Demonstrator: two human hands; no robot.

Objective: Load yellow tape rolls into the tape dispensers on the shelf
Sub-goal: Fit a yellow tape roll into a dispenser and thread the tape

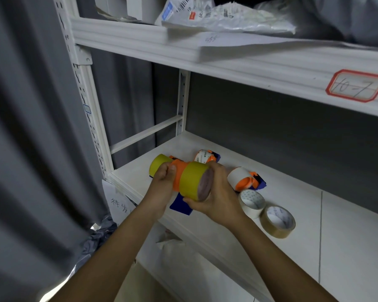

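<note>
Yellow tape roll (pixel 193 182) was gripped in the right hand (pixel 216 195), pressed up against the orange dispenser (pixel 179 175) that the left hand (pixel 164 182) had its fingers curled around, both held just above the shelf (pixel 292 192) near its front left corner. Second yellow roll (pixel 158 164) sat behind the left hand.

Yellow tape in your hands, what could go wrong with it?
1. The yellow roll is held over the shelf edge, so if the right hand slips it may drop to the floor.
2. The left hand grips the orange dispenser; fingers could get scratched if its cutter is near, though I can't see it.
</note>
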